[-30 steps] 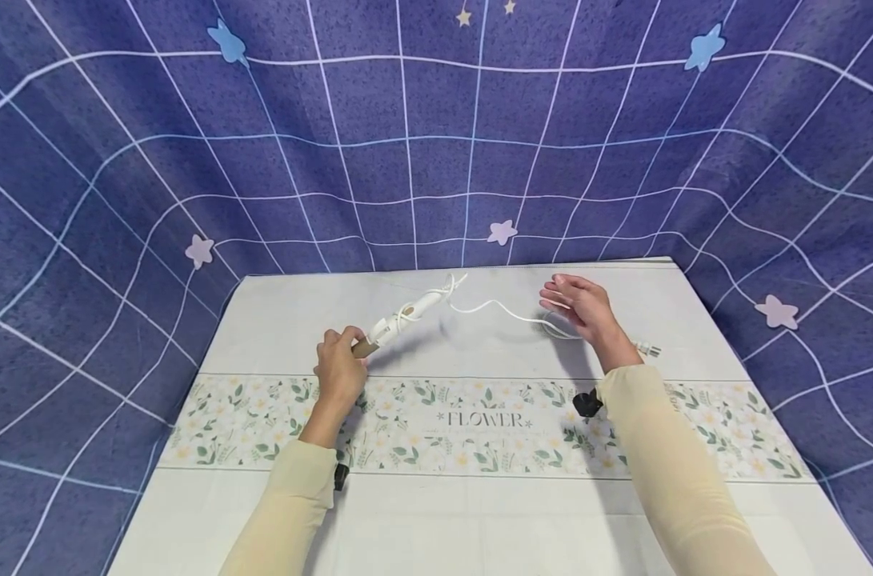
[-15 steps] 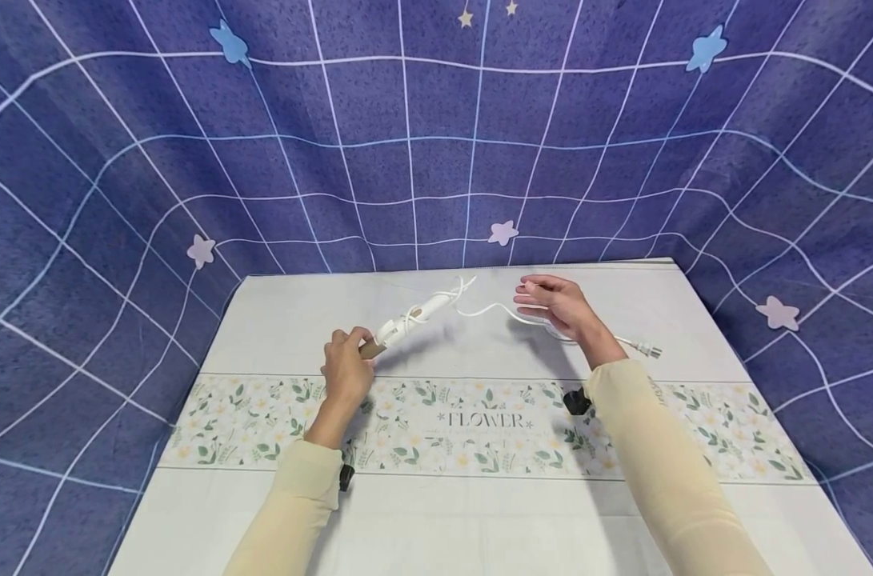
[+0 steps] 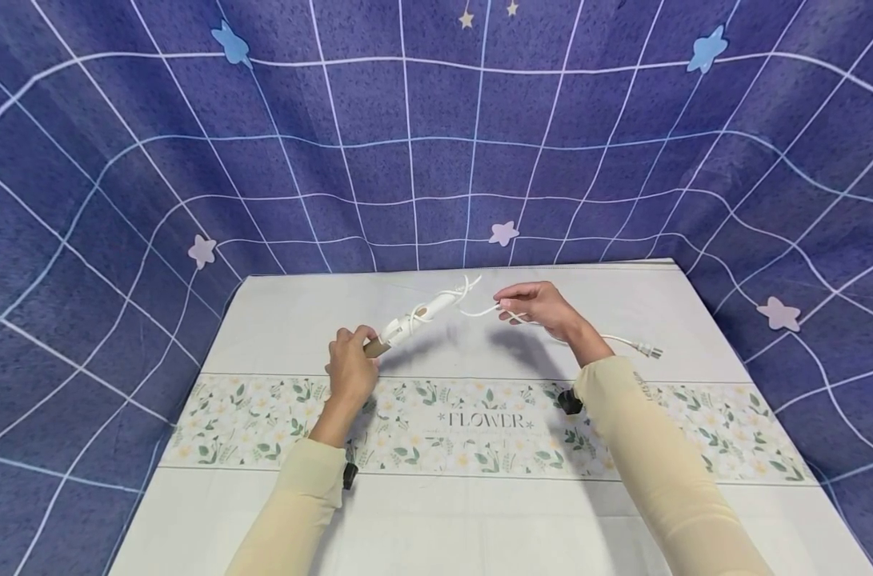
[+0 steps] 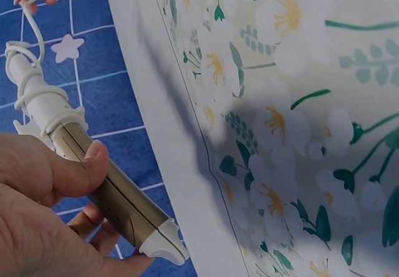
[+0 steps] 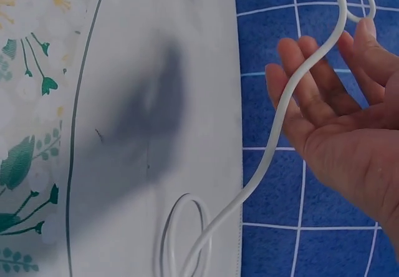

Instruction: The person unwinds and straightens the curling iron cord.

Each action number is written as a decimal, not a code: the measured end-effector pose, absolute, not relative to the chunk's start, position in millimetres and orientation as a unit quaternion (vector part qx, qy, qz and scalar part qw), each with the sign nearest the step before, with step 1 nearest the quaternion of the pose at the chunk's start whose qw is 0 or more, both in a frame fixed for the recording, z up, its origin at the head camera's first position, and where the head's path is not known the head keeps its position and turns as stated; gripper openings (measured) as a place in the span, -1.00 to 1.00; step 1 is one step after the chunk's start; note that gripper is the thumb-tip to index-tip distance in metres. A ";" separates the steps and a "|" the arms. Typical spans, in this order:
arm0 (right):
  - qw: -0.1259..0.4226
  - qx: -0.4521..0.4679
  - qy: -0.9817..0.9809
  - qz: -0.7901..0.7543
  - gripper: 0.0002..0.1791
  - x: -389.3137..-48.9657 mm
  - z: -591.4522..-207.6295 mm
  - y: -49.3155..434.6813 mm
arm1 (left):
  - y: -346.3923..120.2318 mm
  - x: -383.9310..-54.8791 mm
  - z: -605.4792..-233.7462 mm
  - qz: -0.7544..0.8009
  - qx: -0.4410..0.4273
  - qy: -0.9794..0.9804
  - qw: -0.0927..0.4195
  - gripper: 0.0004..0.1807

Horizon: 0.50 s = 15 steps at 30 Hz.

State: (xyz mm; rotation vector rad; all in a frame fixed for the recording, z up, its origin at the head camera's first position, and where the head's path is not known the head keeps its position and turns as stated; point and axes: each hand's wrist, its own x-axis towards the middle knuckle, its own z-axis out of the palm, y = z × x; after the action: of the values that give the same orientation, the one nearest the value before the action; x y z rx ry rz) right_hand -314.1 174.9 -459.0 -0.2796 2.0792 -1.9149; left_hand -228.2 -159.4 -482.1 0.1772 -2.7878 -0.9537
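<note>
A hair curling iron with a white handle and gold barrel is held tilted above the table. My left hand grips its barrel; in the left wrist view the thumb lies along the gold metal, and a white tip sticks out below. The white power cord winds loosely around the handle. My right hand has thumb and forefinger at the cord and appears to pinch it. In the right wrist view the cord runs in front of the palm down to a loop on the table.
The two-prong plug lies on the right of the white table, with cord leading to it. A printed flower band crosses the tabletop. Behind and at both sides hangs a blue grid-patterned curtain.
My right hand has moved left to the cord, its fingers drawing together there. My left hand and the curling iron have shifted slightly to the right.
</note>
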 end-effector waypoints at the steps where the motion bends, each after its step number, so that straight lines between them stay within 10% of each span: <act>1: 0.151 -0.096 0.732 -0.657 -0.64 -313.9 -458.3 173.9 | -159.1 -228.2 -482.0 -0.322 0.061 -0.940 0.094 -0.53; 15: 0.123 -0.031 0.802 -0.584 -0.73 -308.9 -445.4 165.5 | -158.5 -226.5 -481.7 -0.317 0.053 -0.942 0.091 -0.53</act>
State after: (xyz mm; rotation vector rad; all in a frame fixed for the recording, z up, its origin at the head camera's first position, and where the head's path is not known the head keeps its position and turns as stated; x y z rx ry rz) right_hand -308.9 165.5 -445.4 -0.0900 2.3387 -1.7026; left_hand -226.5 -158.5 -481.7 0.1587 -2.7997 -0.9432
